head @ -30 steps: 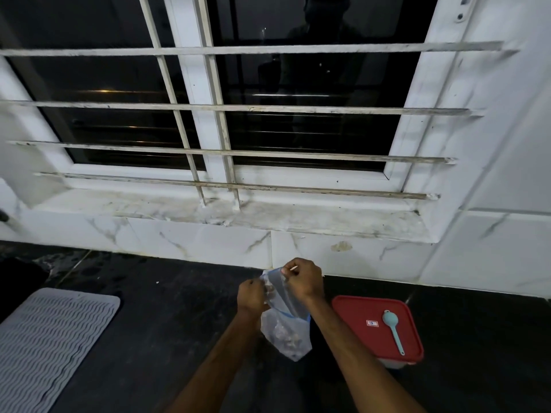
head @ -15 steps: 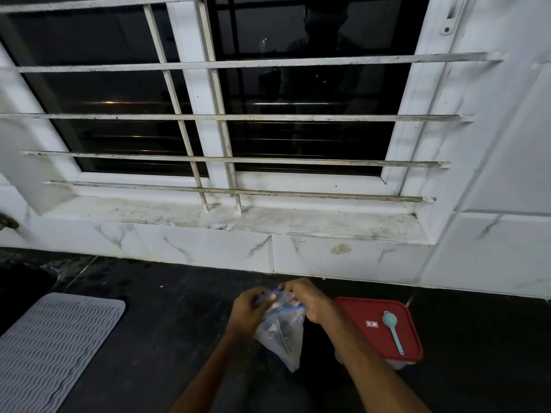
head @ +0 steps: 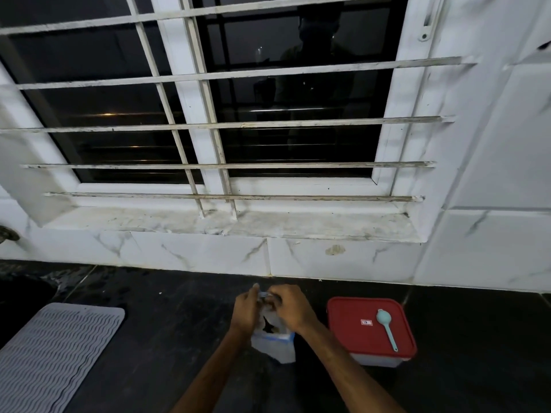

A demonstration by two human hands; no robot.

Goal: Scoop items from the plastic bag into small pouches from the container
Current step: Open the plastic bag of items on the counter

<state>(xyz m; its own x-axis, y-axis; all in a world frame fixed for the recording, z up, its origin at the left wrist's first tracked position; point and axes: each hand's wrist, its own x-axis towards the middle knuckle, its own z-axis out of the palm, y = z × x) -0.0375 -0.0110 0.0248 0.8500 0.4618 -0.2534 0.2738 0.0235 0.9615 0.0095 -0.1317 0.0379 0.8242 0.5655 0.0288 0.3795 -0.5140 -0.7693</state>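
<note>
Over the dark counter my left hand (head: 246, 311) and my right hand (head: 290, 307) meet at the top of a clear plastic bag (head: 275, 345) with a blue strip, both pinching its upper edge. The bag hangs below the hands and holds some small items that I cannot make out. To the right stands a container (head: 378, 357) with a red lid (head: 351, 323), shut. A light-blue scoop (head: 387, 328) lies on that lid. No small pouches are visible.
A grey ribbed mat (head: 50, 356) lies on the counter at the left. A white marble sill (head: 226, 223) and a barred window (head: 208, 123) rise behind the counter, with a white wall (head: 492, 174) at the right.
Both hands have moved lower and closer together at the bag's top. The bag has dropped nearer the counter and looks more bunched. The view has tilted upward slightly.
</note>
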